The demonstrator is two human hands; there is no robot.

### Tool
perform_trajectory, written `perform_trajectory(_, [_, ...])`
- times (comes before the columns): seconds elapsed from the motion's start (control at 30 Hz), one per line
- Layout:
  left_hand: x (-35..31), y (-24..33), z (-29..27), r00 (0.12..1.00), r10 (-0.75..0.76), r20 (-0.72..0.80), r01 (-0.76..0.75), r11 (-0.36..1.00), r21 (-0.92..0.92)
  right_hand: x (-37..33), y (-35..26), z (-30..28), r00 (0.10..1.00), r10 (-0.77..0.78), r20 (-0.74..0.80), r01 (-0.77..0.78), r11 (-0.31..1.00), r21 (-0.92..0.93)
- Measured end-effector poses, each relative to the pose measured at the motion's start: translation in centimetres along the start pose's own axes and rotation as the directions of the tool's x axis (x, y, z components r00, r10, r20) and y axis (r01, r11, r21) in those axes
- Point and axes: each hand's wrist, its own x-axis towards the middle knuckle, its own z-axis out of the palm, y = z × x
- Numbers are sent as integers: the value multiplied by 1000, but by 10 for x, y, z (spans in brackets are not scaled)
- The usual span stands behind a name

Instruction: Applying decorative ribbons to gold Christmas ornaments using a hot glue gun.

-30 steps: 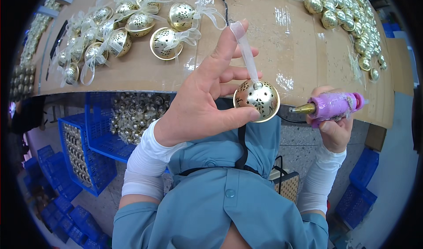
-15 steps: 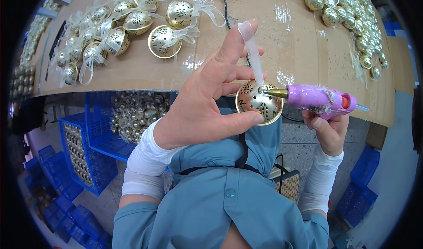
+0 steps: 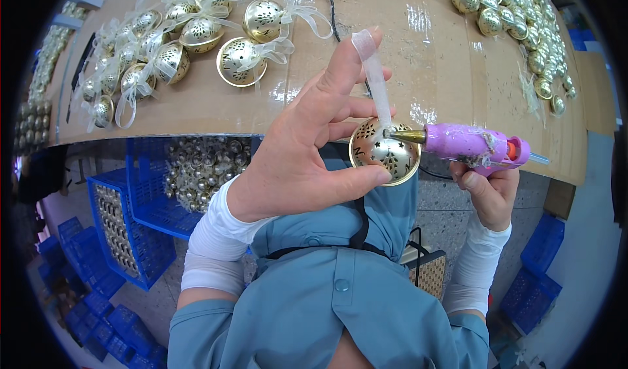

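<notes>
Below the table edge, a blue crate (image 3: 140, 202) holds a heap of gold shells. The left hand (image 3: 297, 150) pinches a pierced gold half-shell (image 3: 384, 151), open side up, and a white ribbon (image 3: 373, 75) standing upward. The right hand (image 3: 490, 189) grips a purple glue gun (image 3: 468, 147) lying level, nozzle pointing left into the shell. Ribboned shells (image 3: 163, 45) lie beyond; the far pile is cut off.

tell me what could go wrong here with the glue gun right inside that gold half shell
1. The glue gun nozzle sits inside the gold half shell, close to the left hand fingertips gripping its rim; hot glue could burn them.
2. The ribbon, pinched upright, could slip before sticking.
3. Glue may seep through the shell's cutouts.
</notes>
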Motion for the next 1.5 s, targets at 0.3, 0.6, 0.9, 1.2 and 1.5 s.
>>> perform_trajectory(0.3, [5,0,1,999,-42,-24,41,999,-19,8,2,-10,998,-7,57,6,1000,12])
perform_trajectory(0.6, [0,9,7,986,-109,-124,97,991,-97,40,14,-24,975,201,91,-219,932,290])
perform_trajectory(0.9, [19,6,23,990,-72,-117,62,995,-84,80,27,-58,966,258,-18,-259,960,-104])
perform_trajectory(1.2, [40,-4,35,990,-95,-103,90,994,-60,64,86,-251,657,-402,-638,-220,708,-672])
perform_trajectory(1.5, [51,-8,50,988,-117,-100,114,993,-42,61,97,-267,764,-274,-584,-240,720,-651])
